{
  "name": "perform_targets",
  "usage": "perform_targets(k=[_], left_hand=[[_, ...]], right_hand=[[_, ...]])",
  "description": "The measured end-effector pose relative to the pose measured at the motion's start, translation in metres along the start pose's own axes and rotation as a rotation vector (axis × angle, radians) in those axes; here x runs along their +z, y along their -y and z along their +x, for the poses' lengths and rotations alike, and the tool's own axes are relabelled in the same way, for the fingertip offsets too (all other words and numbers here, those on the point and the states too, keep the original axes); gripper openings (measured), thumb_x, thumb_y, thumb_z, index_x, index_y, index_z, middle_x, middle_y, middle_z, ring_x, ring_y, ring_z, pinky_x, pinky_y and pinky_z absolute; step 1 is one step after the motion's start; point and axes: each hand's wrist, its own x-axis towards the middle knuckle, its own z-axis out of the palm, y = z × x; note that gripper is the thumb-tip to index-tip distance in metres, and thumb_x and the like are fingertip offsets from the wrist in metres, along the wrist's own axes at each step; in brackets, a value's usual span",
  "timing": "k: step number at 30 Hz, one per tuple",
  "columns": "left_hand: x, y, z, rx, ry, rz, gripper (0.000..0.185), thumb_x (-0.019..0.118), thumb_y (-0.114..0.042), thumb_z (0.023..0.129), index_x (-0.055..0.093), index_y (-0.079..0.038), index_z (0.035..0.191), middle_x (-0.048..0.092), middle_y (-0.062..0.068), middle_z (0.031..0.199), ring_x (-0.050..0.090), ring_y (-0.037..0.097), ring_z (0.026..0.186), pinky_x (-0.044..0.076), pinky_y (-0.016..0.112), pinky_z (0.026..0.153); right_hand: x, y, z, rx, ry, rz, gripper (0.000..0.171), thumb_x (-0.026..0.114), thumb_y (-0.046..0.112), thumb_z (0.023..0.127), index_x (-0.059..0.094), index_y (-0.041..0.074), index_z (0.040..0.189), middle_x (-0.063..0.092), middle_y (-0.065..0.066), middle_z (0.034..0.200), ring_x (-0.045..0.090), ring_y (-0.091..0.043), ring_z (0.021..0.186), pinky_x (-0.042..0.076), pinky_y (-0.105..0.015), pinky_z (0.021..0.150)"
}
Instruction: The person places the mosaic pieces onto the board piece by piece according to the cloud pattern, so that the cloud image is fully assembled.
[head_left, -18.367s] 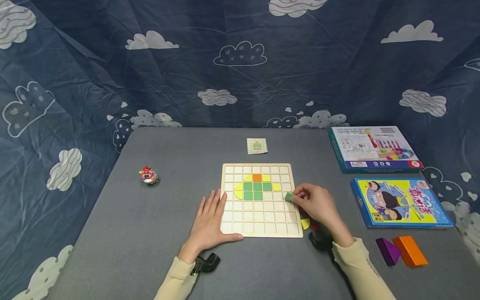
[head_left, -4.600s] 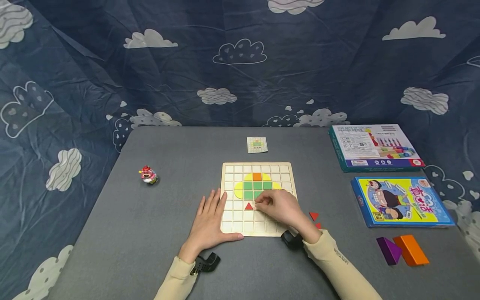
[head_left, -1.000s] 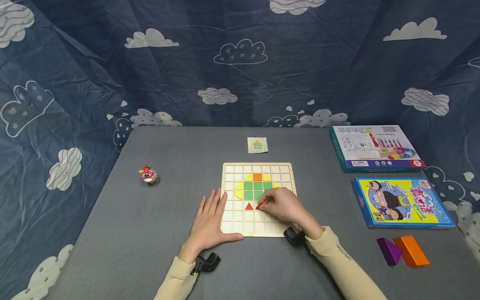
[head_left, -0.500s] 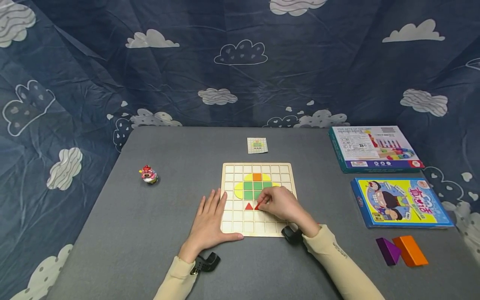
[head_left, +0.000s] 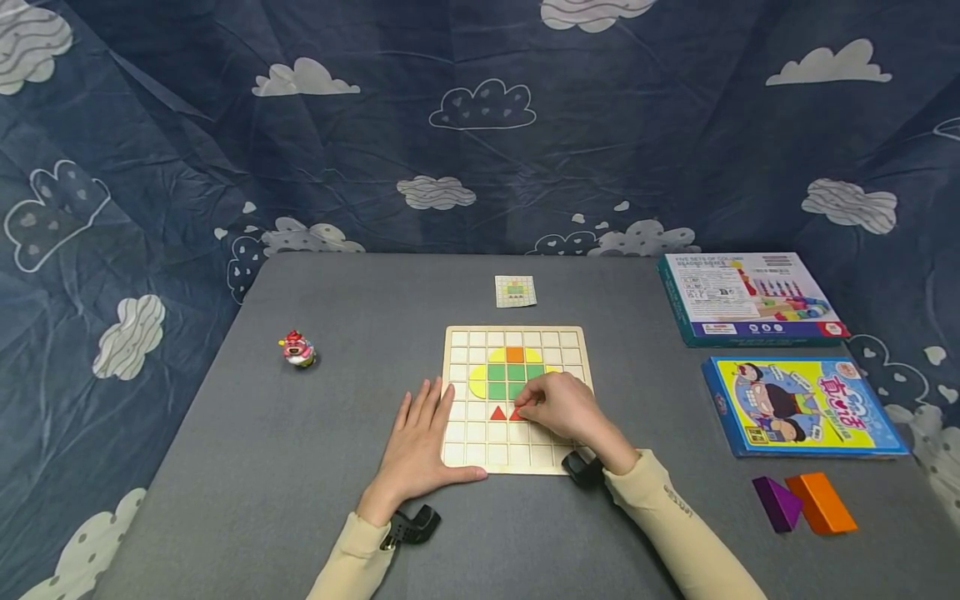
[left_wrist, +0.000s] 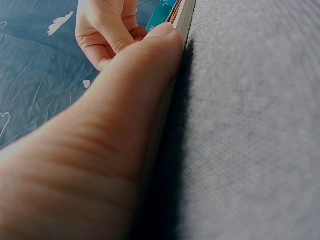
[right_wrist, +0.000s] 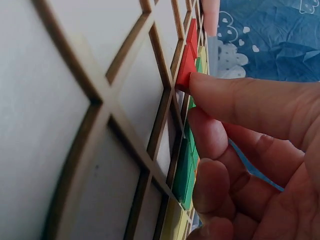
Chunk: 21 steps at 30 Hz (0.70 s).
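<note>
A wooden grid board (head_left: pixel 480 457) lies on the grey table. Green squares (head_left: pixel 497 389), an orange square (head_left: pixel 514 355) and yellow curved pieces (head_left: pixel 477 382) fill some cells. Below them sits one red triangle (head_left: pixel 498 413). My right hand (head_left: pixel 562 408) pinches a second red triangle (head_left: pixel 514 414) in the cell to its right; the thumb (right_wrist: pixel 225 95) touches its edge in the right wrist view. The hand hides cells beyond. My left hand (head_left: pixel 420 446) lies with straight, spread fingers at the board's left edge, its thumb along the front left corner.
A small pattern card (head_left: pixel 515 292) lies behind the board. Two boxes, one white and teal (head_left: pixel 750 296), one blue and yellow (head_left: pixel 806 406), lie at right. Nearer are purple (head_left: pixel 777 503) and orange (head_left: pixel 821 502) blocks. A toy figure (head_left: pixel 297 349) stands at left.
Earlier, green and yellow pieces and the first red triangle went onto the board. The second red triangle, tilted in my right fingers moments ago, now lies flatter in its cell. My left hand stays put.
</note>
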Motion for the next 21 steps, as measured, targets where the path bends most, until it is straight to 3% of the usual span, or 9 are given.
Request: perform_targets(k=[11,21], left_hand=[[-0.001,-0.002,0.001,0.005,-0.003,-0.009,0.123,0.053,-0.085,0.066,0.014,-0.007,0.153,0.008,0.013,0.157,0.001,0.026,0.143,-0.001,0.043,0.113],[-0.001,-0.001,0.0,-0.003,0.007,-0.002,0.123,0.052,-0.085,0.066,0.012,-0.007,0.153,0.006,0.013,0.157,-0.001,0.025,0.143,-0.001,0.043,0.113]], right_hand=[[-0.001,0.0,-0.002,0.039,-0.001,-0.017,0.009,0.08,0.019,0.074,0.074,0.023,0.07,0.063,0.014,0.067,0.048,-0.009,0.057,0.038,-0.029,0.053],[-0.006,-0.008,-0.01,-0.022,-0.011,0.036,0.004,0.074,0.022,0.083,0.074,0.02,0.078,0.058,0.012,0.065,0.049,-0.008,0.058,0.039,-0.029,0.055]])
